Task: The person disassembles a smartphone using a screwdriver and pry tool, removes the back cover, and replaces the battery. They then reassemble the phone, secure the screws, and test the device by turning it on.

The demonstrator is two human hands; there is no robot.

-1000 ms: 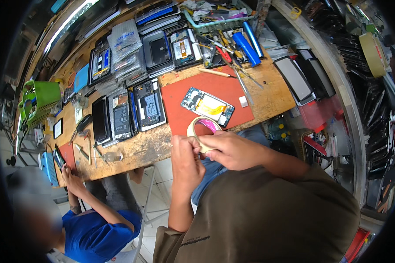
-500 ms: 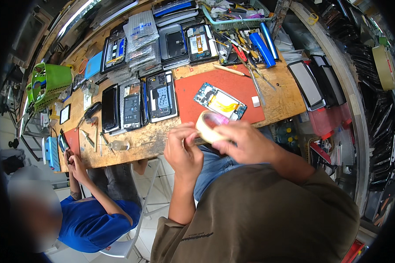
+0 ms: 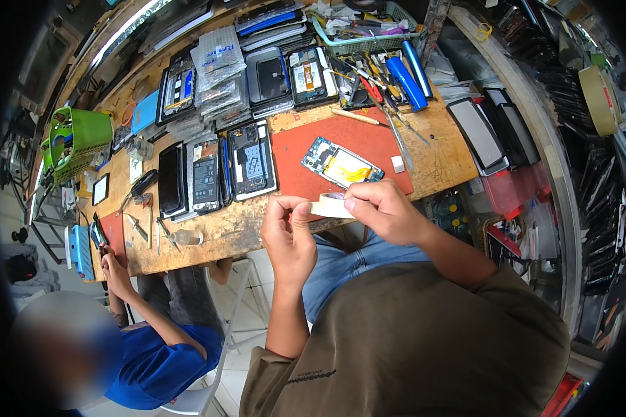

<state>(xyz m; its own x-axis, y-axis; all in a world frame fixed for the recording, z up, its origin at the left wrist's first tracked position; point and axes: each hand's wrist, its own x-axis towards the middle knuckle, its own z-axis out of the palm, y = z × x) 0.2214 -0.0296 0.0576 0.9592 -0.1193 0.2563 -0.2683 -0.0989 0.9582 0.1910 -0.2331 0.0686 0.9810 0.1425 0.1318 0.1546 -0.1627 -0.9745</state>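
Between my hands, just off the bench's front edge, is a cream roll of masking tape (image 3: pixel 335 207). My right hand (image 3: pixel 382 212) grips the roll, its thumb along the side. At the other end my left hand (image 3: pixel 289 233) pinches the tape's loose end between thumb and fingers, with a short strip drawn out. Beyond them, an opened phone (image 3: pixel 342 162) with a yellow flex cable and exposed circuit board lies tilted on the red mat (image 3: pixel 292 149). A small white block (image 3: pixel 398 164) and a wooden-handled tool (image 3: pixel 358 117) rest near it.
Opened phones and tablets (image 3: pixel 252 160) line the bench left of the mat. Pliers and screwdrivers (image 3: pixel 379 83) crowd the back right beside a blue cylinder (image 3: pixel 406 83). A green basket (image 3: pixel 76 139) stands far left. A co-worker in a blue shirt (image 3: pixel 160 358) sits at left.
The tape roll has turned from ring-side up to nearly edge-on, and a short strip now stretches to my left hand. My right hand has steadied. The co-worker's head has shifted right.
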